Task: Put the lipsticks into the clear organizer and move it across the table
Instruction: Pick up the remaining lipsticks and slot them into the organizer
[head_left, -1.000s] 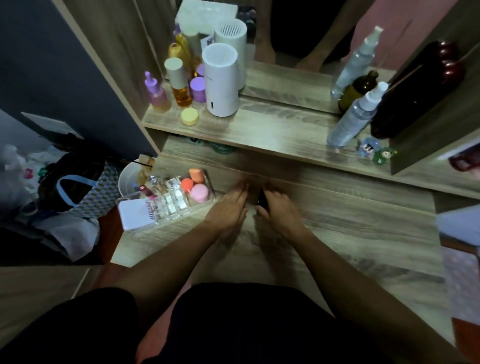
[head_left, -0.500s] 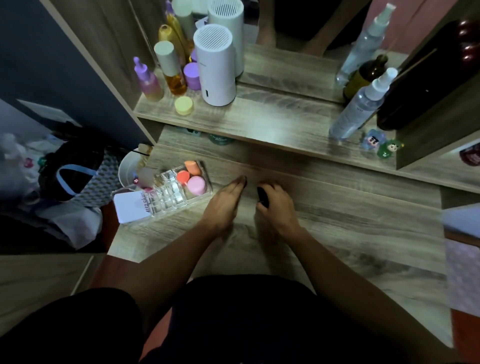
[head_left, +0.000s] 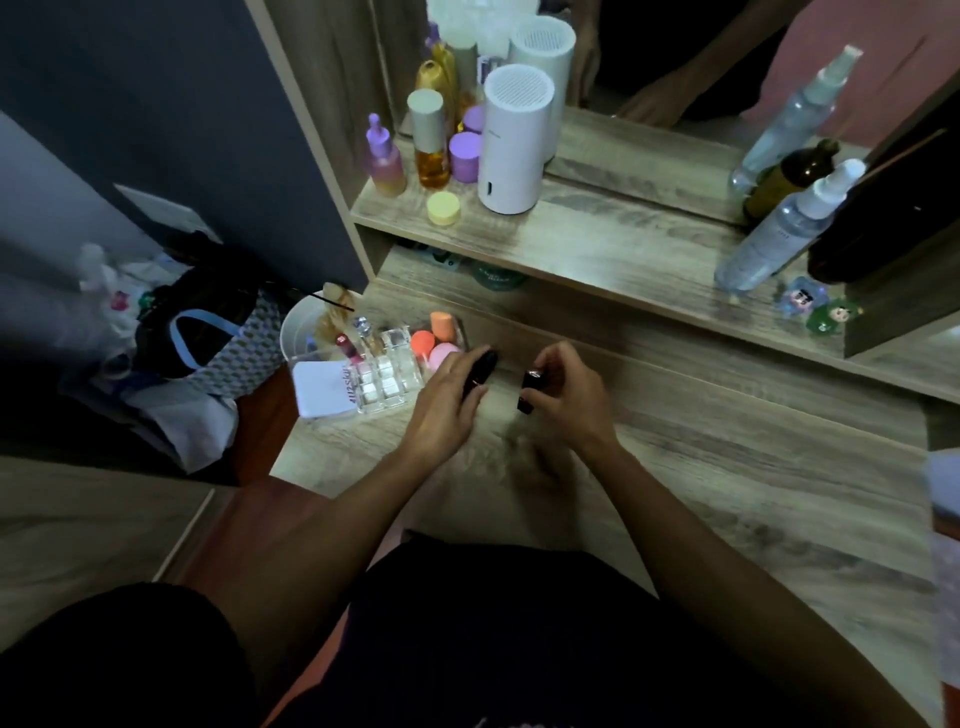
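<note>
Clear organizer (head_left: 387, 371) at table's left edge: left hand (head_left: 447, 402), fingers curled round a dark lipstick (head_left: 480, 366) pointing toward it, sits just beside; right hand (head_left: 563, 397) pinches another lipstick (head_left: 529, 392), farther right.

Left hand (head_left: 444, 402) grips dark lipstick (head_left: 480, 370) beside clear organizer (head_left: 387, 371); right hand (head_left: 569, 392) grips second lipstick (head_left: 529, 391).

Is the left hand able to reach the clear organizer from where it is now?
Probably yes. The left hand, holding a dark lipstick, is right beside the clear organizer, and nothing stands between them.
</note>
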